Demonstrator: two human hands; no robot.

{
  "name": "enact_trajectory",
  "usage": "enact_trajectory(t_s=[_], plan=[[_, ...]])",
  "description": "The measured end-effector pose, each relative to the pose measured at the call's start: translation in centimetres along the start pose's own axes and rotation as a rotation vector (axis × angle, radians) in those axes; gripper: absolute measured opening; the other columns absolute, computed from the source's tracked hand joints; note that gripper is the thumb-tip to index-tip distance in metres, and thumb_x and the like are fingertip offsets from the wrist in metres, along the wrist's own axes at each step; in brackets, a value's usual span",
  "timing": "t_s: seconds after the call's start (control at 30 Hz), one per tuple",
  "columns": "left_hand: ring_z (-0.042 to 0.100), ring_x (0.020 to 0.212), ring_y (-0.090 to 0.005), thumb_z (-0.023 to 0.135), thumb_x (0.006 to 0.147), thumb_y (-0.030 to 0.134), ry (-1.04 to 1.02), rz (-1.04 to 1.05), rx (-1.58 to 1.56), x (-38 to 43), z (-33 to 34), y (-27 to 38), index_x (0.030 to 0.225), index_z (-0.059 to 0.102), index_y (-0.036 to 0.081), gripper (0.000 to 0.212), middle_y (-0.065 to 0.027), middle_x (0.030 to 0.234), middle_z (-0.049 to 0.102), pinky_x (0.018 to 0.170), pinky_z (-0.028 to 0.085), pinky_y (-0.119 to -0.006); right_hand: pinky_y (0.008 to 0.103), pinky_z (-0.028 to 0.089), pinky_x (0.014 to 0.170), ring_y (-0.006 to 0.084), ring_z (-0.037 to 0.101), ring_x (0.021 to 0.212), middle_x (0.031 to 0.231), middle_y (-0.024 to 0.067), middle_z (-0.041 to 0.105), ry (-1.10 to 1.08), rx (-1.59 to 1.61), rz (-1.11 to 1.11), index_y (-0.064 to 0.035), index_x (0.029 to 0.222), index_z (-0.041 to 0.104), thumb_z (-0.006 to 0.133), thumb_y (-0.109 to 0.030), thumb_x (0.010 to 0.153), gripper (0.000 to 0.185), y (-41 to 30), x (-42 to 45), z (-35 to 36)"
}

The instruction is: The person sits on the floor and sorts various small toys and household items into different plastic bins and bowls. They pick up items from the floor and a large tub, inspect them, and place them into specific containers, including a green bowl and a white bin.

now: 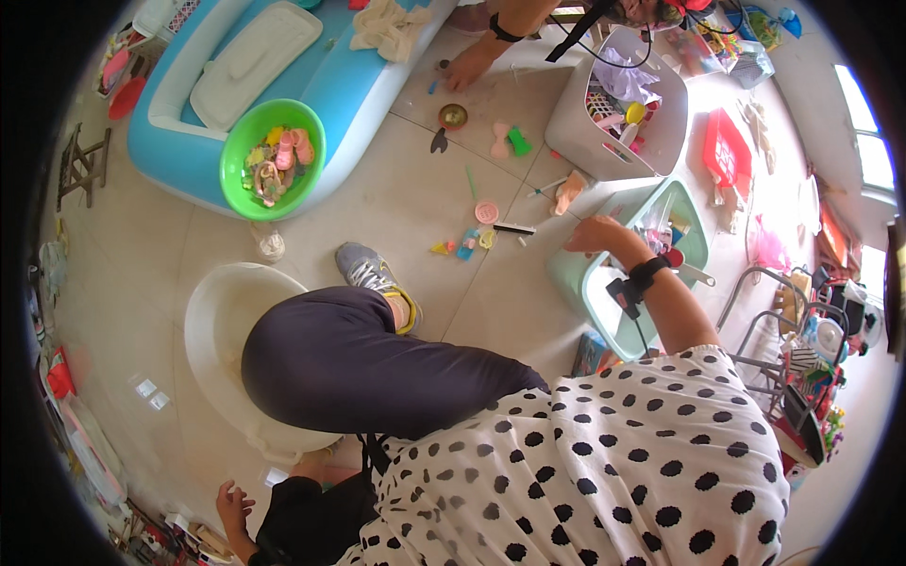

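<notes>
My right hand (593,235), with a black strap and small device at the wrist, is at the left rim of a mint-green plastic bin (570,274). Its fingers curl downward; whether they grip the rim or hold something small is hidden. Assorted items, among them a white-handled utensil (697,274), lie in the bin. At the lower left, my left hand (233,506) hangs in the air with fingers apart and nothing in it. On the tiles left of the bin lie a pink toy strainer (486,212), a black-and-white bar (514,228), a yellow ring-shaped piece (487,239) and a blue toy piece (467,244).
Another person's hand (467,69) reaches to the floor near a small round dish (453,117). A grey bin (598,156) of toys stands beyond mine. A green basin (230,166) of toys rests against an inflatable pool (166,152). A white tub (205,354) stands beside my leg.
</notes>
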State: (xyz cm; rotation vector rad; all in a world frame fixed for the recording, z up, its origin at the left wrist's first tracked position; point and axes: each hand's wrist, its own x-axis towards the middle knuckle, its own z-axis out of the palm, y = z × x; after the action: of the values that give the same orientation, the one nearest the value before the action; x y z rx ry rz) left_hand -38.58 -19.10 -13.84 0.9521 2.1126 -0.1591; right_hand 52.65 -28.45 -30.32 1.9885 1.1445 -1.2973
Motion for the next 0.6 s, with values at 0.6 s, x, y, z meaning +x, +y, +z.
enact_trajectory(t_s=[0.6], plan=[[0.063,0.059,-0.0153,0.054,0.086,0.013,0.059,0.159,0.144,0.2,-1.1,0.1,0.112,0.052,0.005,0.027,-0.0078,0.076,0.059,0.044,0.041,-0.022,0.0291,0.047,0.084,0.0181,0.059,0.104,0.11,0.0058,0.064,0.659,1.295,-0.058,-0.0057,0.117,0.058,0.068,-0.019,0.077,0.043,-5.5,10.9,2.2]])
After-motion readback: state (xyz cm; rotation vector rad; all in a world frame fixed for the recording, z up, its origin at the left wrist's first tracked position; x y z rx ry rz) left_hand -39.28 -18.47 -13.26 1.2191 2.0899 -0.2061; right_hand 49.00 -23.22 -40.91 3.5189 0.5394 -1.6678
